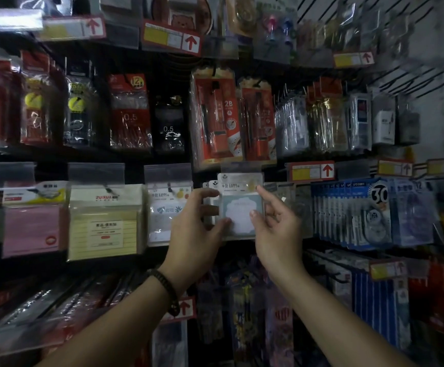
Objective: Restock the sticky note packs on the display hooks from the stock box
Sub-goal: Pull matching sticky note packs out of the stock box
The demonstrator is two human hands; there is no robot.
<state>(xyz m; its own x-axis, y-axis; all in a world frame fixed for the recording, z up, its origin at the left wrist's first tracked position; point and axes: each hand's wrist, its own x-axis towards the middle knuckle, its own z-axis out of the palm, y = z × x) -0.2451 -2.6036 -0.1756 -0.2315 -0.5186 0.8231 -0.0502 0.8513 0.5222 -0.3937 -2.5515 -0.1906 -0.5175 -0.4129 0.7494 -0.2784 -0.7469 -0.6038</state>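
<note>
Dead centre of the rack, my left hand (197,223) at nine o'clock and right hand (276,229) at three o'clock each pinch the blue sticky note pack (240,207) just before its hanging row (213,184); I'd keep its header level to meet the unseen hook squarely.

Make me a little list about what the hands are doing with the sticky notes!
Held thing: sticky note pack, blue cloud pad, "BE HAPPY" on top
Left hand: pinches the pack's left edge
Right hand: pinches its right edge
On a hook yet: cannot tell, the top is blurred
Left neighbour: another BE HAPPY pack, hanging
Right neighbours: blue correction tape packs
Stock box: not in view
</note>
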